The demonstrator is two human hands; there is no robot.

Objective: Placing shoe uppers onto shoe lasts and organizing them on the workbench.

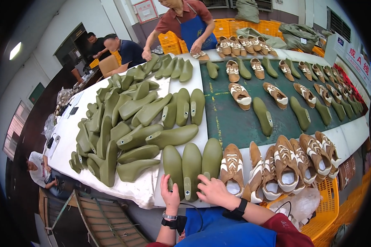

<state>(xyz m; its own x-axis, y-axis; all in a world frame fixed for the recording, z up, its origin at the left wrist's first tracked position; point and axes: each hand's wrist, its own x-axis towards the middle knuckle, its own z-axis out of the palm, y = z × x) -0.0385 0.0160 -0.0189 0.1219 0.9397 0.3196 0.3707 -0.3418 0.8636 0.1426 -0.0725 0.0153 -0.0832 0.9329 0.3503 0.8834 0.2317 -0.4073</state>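
Note:
Three olive-green shoe lasts stand side by side at the table's near edge: a left one (172, 161), a middle one (191, 164) and a right one (211, 157). My left hand (170, 193) is closed at the heel end of the left last, fingers up along its outer side. My right hand (217, 192) curls over the heel end of the right last, its fingertips reaching toward the middle one. Just right of that hand begins a row of brown-and-white sneakers (232, 166). Left of my hands lies a large heap of loose lasts (123, 123).
A green conveyor belt (231, 127) carries rows of sneakers and lasts. Across the table a person in a blue apron (193, 31) touches a shoe and a last. Others sit at the left. An orange crate (327, 210) stands below the near right edge; a slatted rack (107, 222) stands lower left.

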